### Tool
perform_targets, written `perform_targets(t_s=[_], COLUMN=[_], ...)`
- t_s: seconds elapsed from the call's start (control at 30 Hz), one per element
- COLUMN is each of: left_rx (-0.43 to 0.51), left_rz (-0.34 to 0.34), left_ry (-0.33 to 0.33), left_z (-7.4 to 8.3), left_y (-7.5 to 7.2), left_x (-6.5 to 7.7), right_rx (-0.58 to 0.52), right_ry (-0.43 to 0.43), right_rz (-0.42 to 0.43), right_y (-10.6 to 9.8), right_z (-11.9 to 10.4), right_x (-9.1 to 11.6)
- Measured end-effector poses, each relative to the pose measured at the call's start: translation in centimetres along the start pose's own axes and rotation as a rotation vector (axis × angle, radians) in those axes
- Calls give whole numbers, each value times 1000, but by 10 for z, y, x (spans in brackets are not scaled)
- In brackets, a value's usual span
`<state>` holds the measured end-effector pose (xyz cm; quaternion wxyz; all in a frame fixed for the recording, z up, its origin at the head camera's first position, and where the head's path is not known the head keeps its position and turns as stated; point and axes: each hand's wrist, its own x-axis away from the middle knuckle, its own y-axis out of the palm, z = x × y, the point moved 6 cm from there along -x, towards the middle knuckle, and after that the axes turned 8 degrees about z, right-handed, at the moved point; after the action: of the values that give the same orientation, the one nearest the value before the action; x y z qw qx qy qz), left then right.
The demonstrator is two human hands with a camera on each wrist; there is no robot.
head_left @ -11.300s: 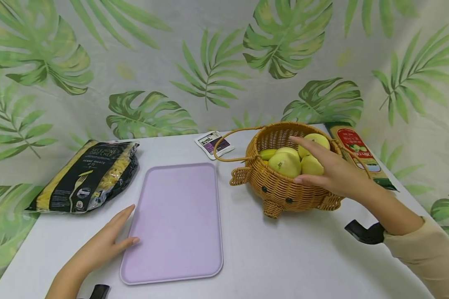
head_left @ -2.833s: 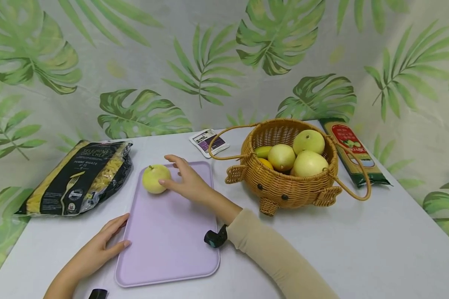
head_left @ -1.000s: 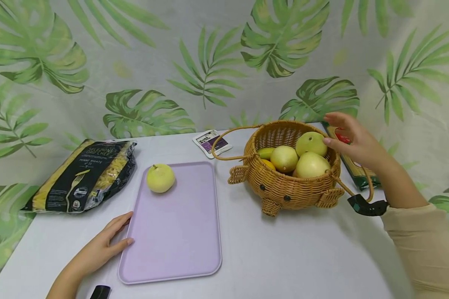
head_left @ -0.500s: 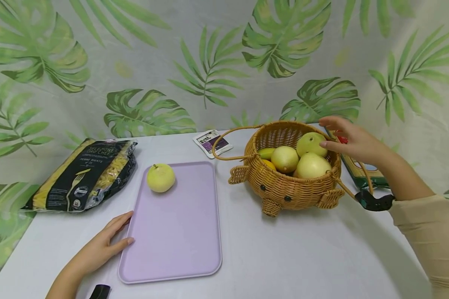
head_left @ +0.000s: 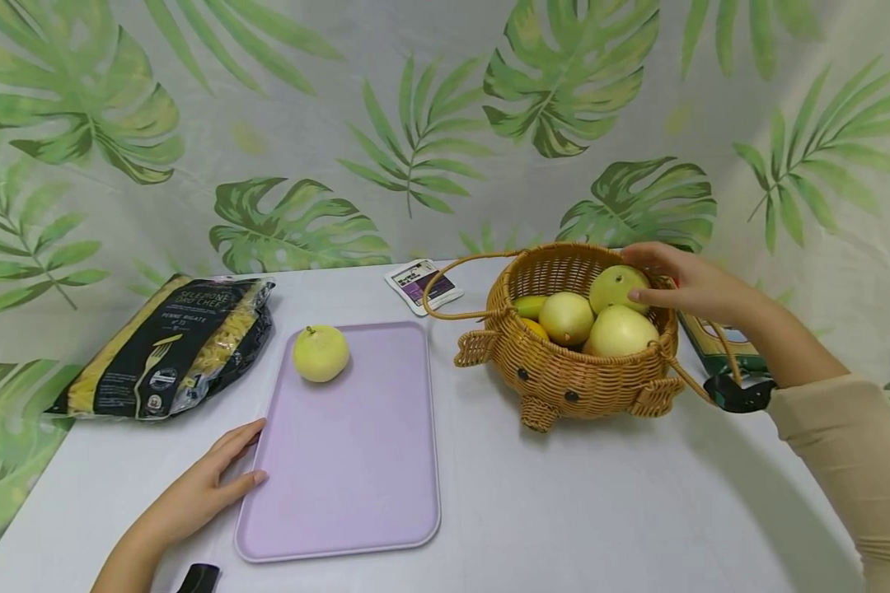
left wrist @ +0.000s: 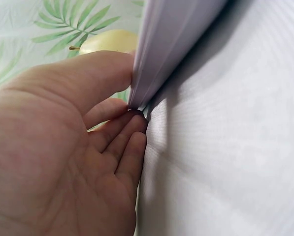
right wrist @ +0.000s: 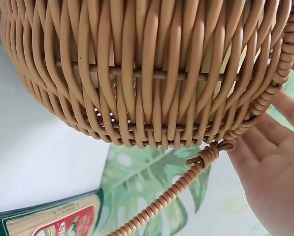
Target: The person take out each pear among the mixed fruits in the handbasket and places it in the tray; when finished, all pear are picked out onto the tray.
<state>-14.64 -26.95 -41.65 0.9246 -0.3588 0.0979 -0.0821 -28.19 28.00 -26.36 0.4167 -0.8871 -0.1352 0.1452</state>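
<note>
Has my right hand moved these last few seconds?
Yes: in the head view your right hand has gone rightward, from over the tray to the basket.

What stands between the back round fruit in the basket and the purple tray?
The basket wall facing the tray, and the handle looping out from it. Another round fruit also lies that way. Above these, nothing visible blocks it.

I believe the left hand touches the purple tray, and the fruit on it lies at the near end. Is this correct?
Not quite: the fruit lies at the far end, as the head view shows; the left hand does touch the purple tray.
</note>
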Motion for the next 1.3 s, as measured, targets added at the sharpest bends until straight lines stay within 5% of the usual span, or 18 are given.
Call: perform_targets(t_s=[1.3], left_rx=[-4], left_rz=[7], left_ry=[18], left_z=[3], left_y=[-1], left_x=[0], right_rx=[154], right_ry=[36], right_rz=[-129], right_y=[11], right_z=[9], right_x=[-18])
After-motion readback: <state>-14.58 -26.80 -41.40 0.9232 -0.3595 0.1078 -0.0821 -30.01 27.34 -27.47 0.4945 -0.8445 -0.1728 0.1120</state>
